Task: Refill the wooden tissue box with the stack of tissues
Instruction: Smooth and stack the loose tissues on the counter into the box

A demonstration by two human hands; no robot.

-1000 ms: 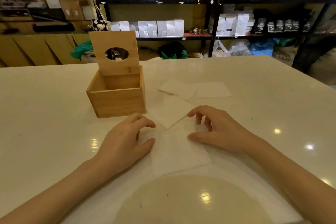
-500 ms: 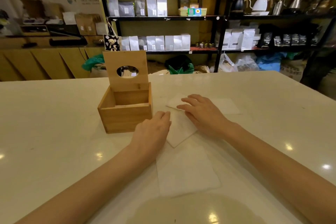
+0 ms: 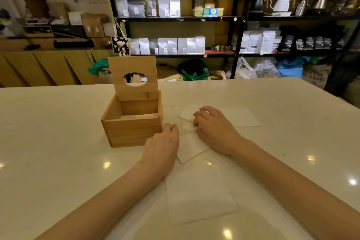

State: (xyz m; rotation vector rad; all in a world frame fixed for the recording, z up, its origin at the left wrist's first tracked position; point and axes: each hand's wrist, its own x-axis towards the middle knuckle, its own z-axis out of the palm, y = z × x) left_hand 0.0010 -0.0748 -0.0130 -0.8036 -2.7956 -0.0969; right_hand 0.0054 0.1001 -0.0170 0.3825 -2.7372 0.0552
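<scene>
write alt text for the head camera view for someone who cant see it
Two bare hands rest on loose white tissues spread over a glossy white table: the left hand beside an open wooden tissue box, the right hand further right. The box's lid, with an oval hole, stands upright. Shelves of bagged goods and kettles fill the background.

- The wooden tissue box [image 3: 132,122] stood open on the white table [image 3: 48,142] — lid [image 3: 132,77] upright.
- Both hands lay palm-down on scattered tissues: left hand [image 3: 162,143] beside the box, right hand [image 3: 213,128] further back.
- One tissue [image 3: 200,195] lay nearer, untouched.
</scene>
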